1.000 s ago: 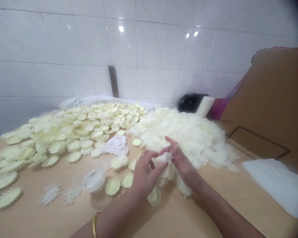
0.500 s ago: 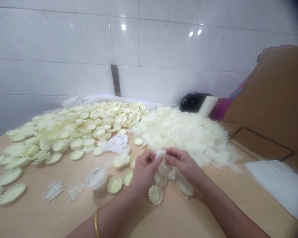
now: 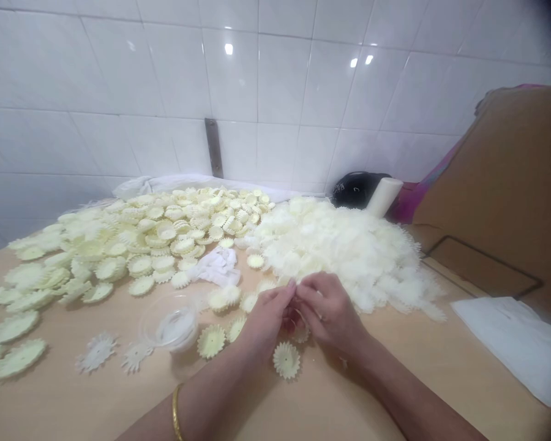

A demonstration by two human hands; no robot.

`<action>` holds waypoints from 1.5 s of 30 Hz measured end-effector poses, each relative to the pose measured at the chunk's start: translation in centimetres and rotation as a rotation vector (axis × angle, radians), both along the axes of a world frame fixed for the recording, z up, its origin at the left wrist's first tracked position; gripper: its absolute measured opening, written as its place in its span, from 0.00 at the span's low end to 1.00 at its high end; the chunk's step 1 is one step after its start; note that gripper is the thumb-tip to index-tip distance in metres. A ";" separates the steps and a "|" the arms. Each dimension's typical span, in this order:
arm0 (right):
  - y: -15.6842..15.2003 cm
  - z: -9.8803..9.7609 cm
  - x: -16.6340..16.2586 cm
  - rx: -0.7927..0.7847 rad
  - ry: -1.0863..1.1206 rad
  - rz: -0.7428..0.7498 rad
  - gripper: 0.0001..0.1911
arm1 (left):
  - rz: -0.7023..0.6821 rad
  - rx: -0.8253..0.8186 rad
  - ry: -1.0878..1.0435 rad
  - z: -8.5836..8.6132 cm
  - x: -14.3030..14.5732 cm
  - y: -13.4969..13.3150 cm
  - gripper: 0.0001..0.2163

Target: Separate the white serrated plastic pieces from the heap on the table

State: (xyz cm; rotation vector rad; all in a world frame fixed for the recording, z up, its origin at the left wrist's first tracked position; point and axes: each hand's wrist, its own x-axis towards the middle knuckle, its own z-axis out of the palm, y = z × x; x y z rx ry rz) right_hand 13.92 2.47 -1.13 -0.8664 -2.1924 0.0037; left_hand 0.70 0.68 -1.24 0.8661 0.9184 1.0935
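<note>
My left hand (image 3: 267,315) and my right hand (image 3: 331,309) meet above the table, fingertips pinched together. Whatever sits between the fingers is hidden behind them. A pale yellow disc with a toothed edge (image 3: 286,360) lies just below the hands, and part of another shows beneath my right hand. Two more toothed discs, one of them at the front (image 3: 212,341), rest left of my left wrist. Beside them stands a clear plastic tub (image 3: 183,343) holding something white.
Many yellow toothed discs (image 3: 165,229) are heaped at the back left. A pile of white frilly pieces (image 3: 335,245) lies behind my hands. Crumpled white cloth (image 3: 218,266), a white roll (image 3: 384,197), a cardboard box (image 3: 500,184) and a white sheet (image 3: 514,343) surround the work area.
The small white frilly piece seen between my fingertips is now hidden. My right hand has turned and curled inward against my left. White pieces below the hands are now mostly covered.
</note>
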 end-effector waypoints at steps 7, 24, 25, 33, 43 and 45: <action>0.0 0.5 0.0 -0.118 0.039 0.095 0.09 | 0.055 -0.017 -0.055 -0.6 -0.3 0.5 0.11; 0.3 1.3 0.5 -0.643 0.480 0.049 0.12 | 0.134 0.070 0.117 -1.2 -0.5 0.3 0.16; 0.3 1.3 0.5 -0.628 0.475 0.047 0.12 | 0.139 0.073 0.113 -1.3 -0.5 0.3 0.17; -0.1 1.6 0.4 -0.696 0.363 0.188 0.09 | 0.147 -0.047 -0.006 -1.0 -0.2 0.4 0.16; 1.3 0.7 1.5 -0.262 0.380 -0.231 0.11 | 0.185 -0.045 0.049 -0.5 -0.4 0.5 0.17; 1.7 0.4 1.7 -0.151 0.271 -0.273 0.08 | 0.231 0.002 0.127 -0.8 -0.5 0.7 0.17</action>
